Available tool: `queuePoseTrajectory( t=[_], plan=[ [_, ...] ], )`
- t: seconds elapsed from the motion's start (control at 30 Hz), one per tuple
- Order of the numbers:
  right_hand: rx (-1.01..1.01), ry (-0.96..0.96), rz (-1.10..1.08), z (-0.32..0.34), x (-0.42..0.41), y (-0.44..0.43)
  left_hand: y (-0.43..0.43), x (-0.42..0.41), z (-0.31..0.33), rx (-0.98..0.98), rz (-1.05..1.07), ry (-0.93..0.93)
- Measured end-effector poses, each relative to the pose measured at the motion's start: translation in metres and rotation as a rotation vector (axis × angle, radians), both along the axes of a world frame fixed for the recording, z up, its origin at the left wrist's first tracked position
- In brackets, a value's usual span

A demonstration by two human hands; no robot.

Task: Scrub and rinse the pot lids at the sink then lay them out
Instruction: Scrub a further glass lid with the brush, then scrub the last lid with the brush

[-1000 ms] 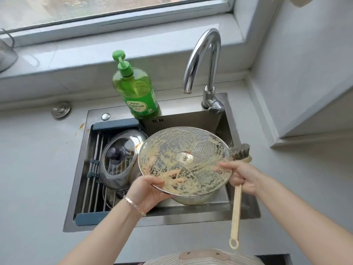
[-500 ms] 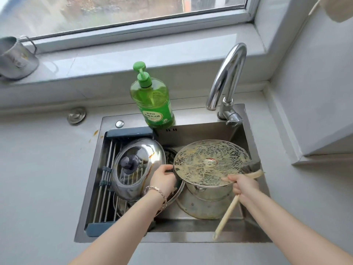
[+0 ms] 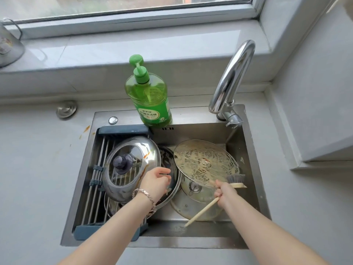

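Observation:
A soapy glass lid (image 3: pixel 205 162) lies upside down on a steel pot (image 3: pixel 193 188) in the right half of the sink (image 3: pixel 254 155). My right hand (image 3: pixel 225 193) grips a wooden-handled dish brush (image 3: pixel 236 180), its bristles at the lid's near right edge. My left hand (image 3: pixel 155 183) hovers with fingers spread, holding nothing, over a dark lid (image 3: pixel 168 161) in the middle of the sink. A steel lid with a glass window and dark knob (image 3: pixel 129 167) leans on the drain rack (image 3: pixel 99 175) at the left. Another lid (image 3: pixel 185 207) lies flat under the pot.
A green dish soap bottle (image 3: pixel 148 92) stands on the sink's back rim, left of the chrome tap (image 3: pixel 231 77). A metal plug (image 3: pixel 65 109) lies on the grey counter (image 3: pixel 38 169). A metal cup (image 3: pixel 9 44) sits on the windowsill at the left.
The soapy lid went from held up in my left hand down onto the pot. My left hand let go and moved left, fingers spread. The right hand kept the brush.

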State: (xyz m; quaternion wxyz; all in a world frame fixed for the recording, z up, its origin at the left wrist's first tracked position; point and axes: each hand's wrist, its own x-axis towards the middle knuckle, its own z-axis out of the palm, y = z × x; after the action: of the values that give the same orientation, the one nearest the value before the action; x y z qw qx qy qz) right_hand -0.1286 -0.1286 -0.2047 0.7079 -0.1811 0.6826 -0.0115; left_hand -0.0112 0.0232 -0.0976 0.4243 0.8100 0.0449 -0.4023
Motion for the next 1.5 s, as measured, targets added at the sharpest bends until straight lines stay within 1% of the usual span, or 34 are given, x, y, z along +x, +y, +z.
queuePoseTrajectory(
  t=[0.1, 0.2, 0.27, 0.37, 0.4, 0.47, 0.53, 0.6, 0.7, 0.8, 0.87, 0.93, 1.03, 1.1, 1.13, 1.23, 1.4, 1.5],
  plan=[
    [0.004, 0.129, 0.106, -0.008, -0.002, -0.006, -0.003, -0.003, -0.002, 0.011, -0.014, -0.002],
    [-0.008, 0.22, 0.147, -0.011, -0.003, -0.009, -0.007, -0.006, -0.003, 0.01, -0.034, -0.009],
    [-0.077, 0.252, 0.213, -0.005, -0.005, -0.008, -0.01, -0.007, -0.004, 0.009, -0.047, -0.012],
    [-0.251, 0.311, 0.414, 0.015, -0.01, -0.006, -0.012, -0.007, -0.003, 0.019, -0.073, -0.028],
    [-0.315, 0.317, 0.478, 0.022, -0.011, -0.006, -0.013, -0.006, -0.003, 0.023, -0.089, -0.047],
    [-0.396, 0.299, 0.54, 0.039, -0.009, -0.007, -0.015, -0.003, 0.001, 0.018, -0.122, -0.089],
    [-0.448, 0.16, 0.607, 0.064, -0.001, -0.008, -0.018, 0.004, 0.013, -0.023, -0.136, -0.153],
    [-0.49, 0.002, 0.7, 0.094, 0.014, -0.009, -0.022, 0.018, 0.033, -0.052, -0.151, -0.33],
    [-0.532, -0.2, 0.772, 0.134, 0.044, -0.008, -0.032, 0.051, 0.068, -0.116, -0.151, -0.685],
    [-0.47, -0.39, 0.759, 0.165, 0.08, -0.006, -0.045, 0.096, 0.101, -0.153, -0.142, -1.052],
    [-0.414, -0.447, 0.751, 0.18, 0.106, -0.005, -0.056, 0.127, 0.119, -0.142, -0.166, -1.163],
    [-0.353, -0.455, 0.735, 0.189, 0.13, -0.002, -0.07, 0.157, 0.131, -0.071, -0.25, -1.14],
    [-0.251, -0.481, 0.724, 0.198, 0.158, 0.003, -0.09, 0.192, 0.139, 0.11, -0.429, -0.979],
    [-0.198, -0.499, 0.724, 0.202, 0.171, 0.007, -0.099, 0.205, 0.141, 0.246, -0.589, -0.862],
    [-0.167, -0.505, 0.716, 0.203, 0.176, 0.008, -0.103, 0.209, 0.141, 0.284, -0.654, -0.824],
    [-0.102, -0.518, 0.699, 0.201, 0.188, 0.009, -0.108, 0.216, 0.138, 0.272, -0.713, -0.788],
    [-0.097, -0.519, 0.736, 0.196, 0.202, 0.012, -0.105, 0.219, 0.129, 0.19, -0.687, -0.785],
    [-0.098, -0.53, 0.721, 0.194, 0.206, 0.011, -0.104, 0.221, 0.124, 0.16, -0.674, -0.795]
  ],
)
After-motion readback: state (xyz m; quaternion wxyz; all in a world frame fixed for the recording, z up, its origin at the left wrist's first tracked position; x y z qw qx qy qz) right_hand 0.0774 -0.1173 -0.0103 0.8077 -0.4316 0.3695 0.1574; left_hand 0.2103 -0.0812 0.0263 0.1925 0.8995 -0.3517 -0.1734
